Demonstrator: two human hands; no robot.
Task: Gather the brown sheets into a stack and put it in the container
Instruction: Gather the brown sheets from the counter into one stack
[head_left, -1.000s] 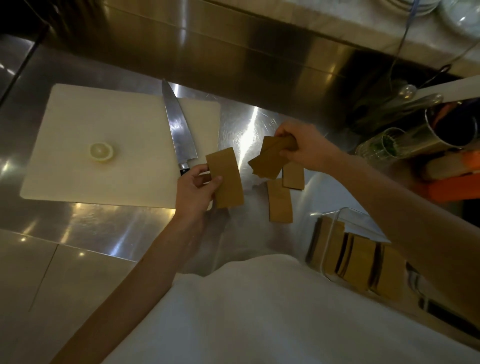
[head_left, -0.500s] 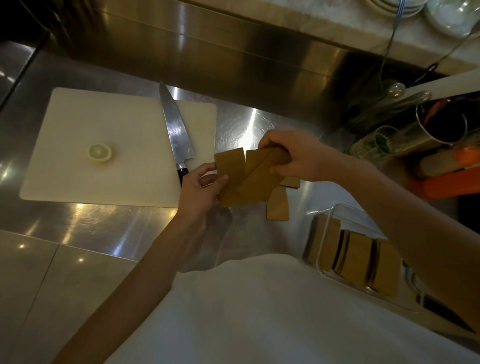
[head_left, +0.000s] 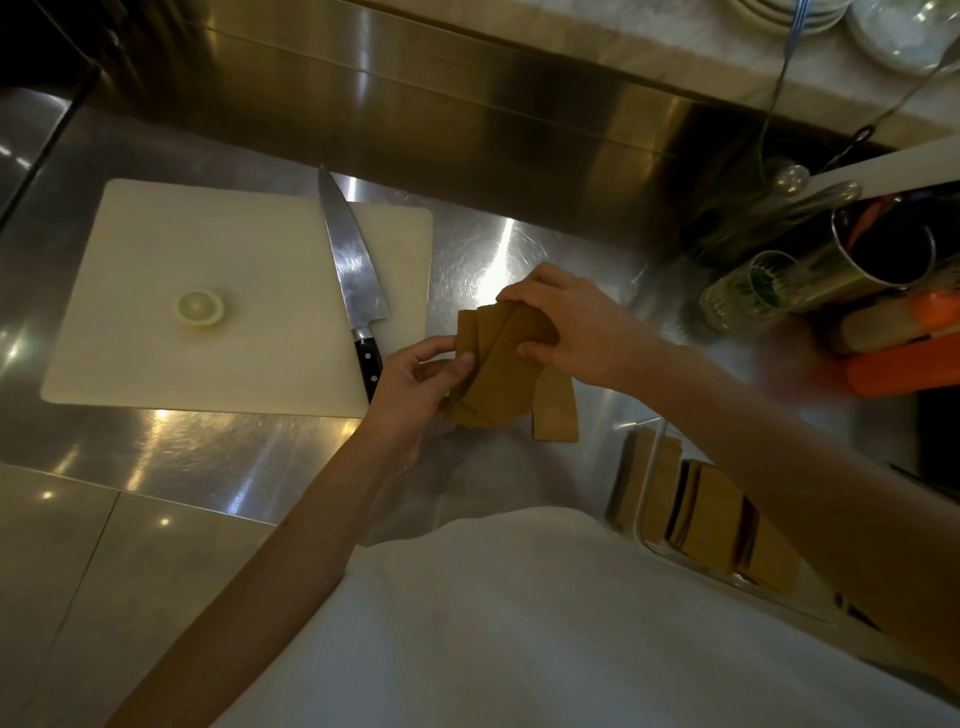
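Both hands meet over the steel counter on a loose bundle of brown sheets (head_left: 496, 371). My left hand (head_left: 415, 379) pinches the bundle's left edge. My right hand (head_left: 566, 322) grips its top from above. The sheets overlap unevenly, fanned at different angles. One more brown sheet (head_left: 557, 410) lies flat on the counter just right of and below the bundle. A clear container (head_left: 649, 488) sits at the lower right, with several brown sheets standing in it; my right forearm hides part of it.
A white cutting board (head_left: 156, 338) lies to the left with a lemon half (head_left: 200, 307) on it and a chef's knife (head_left: 353, 280) along its right side. Glass jars, a metal cup (head_left: 878, 254) and orange items crowd the right.
My hands came together: the sheet in my left hand and the sheets in my right have merged into one bundle. One of the sheets lying on the counter is now hidden behind the bundle.
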